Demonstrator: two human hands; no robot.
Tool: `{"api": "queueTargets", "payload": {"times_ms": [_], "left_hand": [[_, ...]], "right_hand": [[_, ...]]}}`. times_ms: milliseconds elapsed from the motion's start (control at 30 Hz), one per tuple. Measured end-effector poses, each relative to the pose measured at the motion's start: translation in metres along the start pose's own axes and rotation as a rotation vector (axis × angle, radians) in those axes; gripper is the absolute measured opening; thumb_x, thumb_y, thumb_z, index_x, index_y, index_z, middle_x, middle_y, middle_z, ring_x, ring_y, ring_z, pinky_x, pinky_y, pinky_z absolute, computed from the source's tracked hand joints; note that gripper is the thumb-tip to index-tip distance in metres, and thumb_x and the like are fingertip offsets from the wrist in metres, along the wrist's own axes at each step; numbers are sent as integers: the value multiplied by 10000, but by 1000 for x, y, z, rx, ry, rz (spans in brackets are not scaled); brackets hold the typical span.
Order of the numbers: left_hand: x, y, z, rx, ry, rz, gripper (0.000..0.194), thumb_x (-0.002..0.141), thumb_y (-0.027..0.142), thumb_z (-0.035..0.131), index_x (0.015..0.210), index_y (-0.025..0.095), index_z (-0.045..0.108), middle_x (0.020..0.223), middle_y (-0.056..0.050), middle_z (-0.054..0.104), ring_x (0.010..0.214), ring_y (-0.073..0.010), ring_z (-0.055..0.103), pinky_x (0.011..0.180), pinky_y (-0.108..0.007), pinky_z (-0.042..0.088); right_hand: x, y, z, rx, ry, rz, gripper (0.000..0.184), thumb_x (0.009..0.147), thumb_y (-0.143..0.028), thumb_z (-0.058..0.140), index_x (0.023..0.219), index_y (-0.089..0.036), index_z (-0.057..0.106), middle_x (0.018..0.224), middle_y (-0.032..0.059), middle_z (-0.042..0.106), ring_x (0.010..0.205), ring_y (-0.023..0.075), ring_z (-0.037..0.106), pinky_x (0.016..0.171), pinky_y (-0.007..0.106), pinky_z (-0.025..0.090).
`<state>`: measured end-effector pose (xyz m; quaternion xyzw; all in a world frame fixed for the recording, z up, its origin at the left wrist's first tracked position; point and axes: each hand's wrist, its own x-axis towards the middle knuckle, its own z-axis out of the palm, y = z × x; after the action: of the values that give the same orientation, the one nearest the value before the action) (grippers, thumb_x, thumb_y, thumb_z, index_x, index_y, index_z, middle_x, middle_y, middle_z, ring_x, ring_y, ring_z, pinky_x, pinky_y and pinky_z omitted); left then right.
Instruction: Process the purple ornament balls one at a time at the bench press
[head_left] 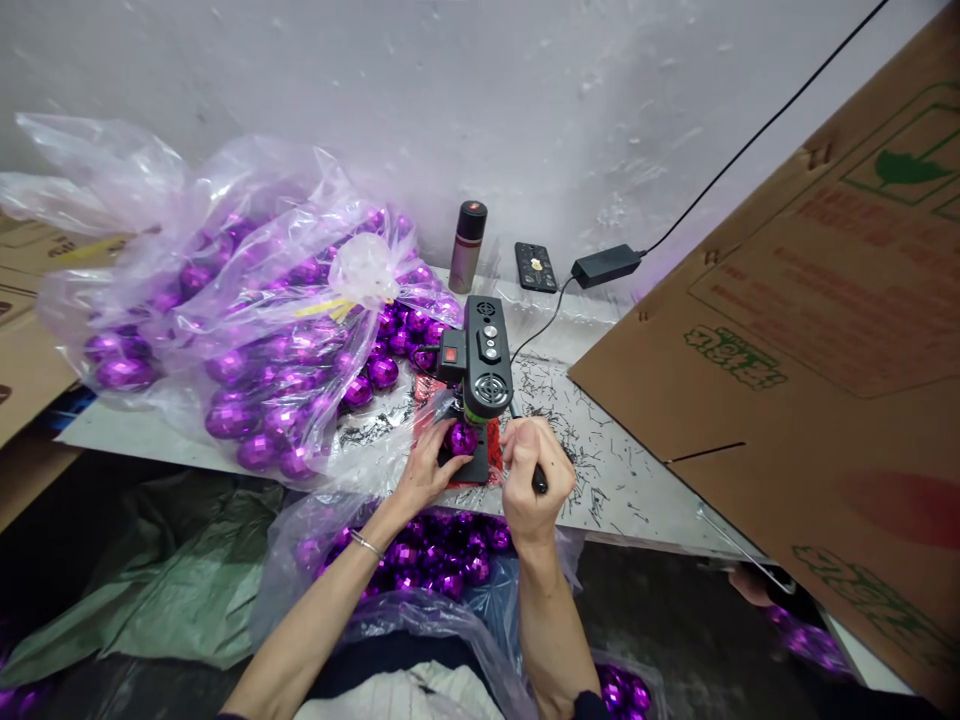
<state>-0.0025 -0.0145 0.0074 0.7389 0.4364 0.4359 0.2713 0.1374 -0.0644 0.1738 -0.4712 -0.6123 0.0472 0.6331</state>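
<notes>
A small black bench machine (482,368) with a red switch stands at the table's front edge. Under its head sits one shiny purple faceted ball (462,437). My left hand (424,470) pinches that ball from the left and holds it on the machine's base. My right hand (529,480) is closed round the machine's black lever handle (539,482), just right of the ball. A clear bag of purple balls (439,560) lies on my lap, below both hands.
A big clear bag of purple balls (247,340) fills the table's left. A spray can (467,246), a remote (535,266) and a power adapter (606,265) stand by the wall. A large cardboard sheet (810,340) leans on the right. Another person's hand (750,585) shows under it.
</notes>
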Motion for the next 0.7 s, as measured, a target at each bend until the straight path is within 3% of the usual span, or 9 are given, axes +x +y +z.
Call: {"api": "queueTargets", "payload": {"times_ms": [300, 567, 700], "left_hand": [[8, -6, 4, -40, -12, -27, 620, 878, 441, 823, 1421, 224, 616, 1361, -141, 729, 1278, -320, 698, 1100, -503, 563], [6, -7, 4, -85, -32, -65, 611, 887, 409, 811, 1439, 240, 612, 1389, -133, 721, 1291, -316, 695, 1101, -503, 560], [6, -7, 5, -103, -25, -71, 596, 886, 423, 811, 1420, 238, 621, 1384, -135, 724, 1289, -314, 697, 1096, -509, 563]], "right_hand": [[-8, 6, -1, -15, -5, -64, 332, 1016, -80, 434, 724, -230, 483, 714, -13, 566, 689, 121, 584, 632, 275, 462], [-47, 49, 7, -56, 17, -200, 314, 1030, -160, 396, 756, -232, 531, 731, -5, 611, 643, 134, 597, 587, 280, 470], [-57, 60, 11, -43, 46, -203, 322, 1035, -186, 381, 751, -235, 525, 742, -2, 617, 656, 141, 601, 621, 300, 494]]}}
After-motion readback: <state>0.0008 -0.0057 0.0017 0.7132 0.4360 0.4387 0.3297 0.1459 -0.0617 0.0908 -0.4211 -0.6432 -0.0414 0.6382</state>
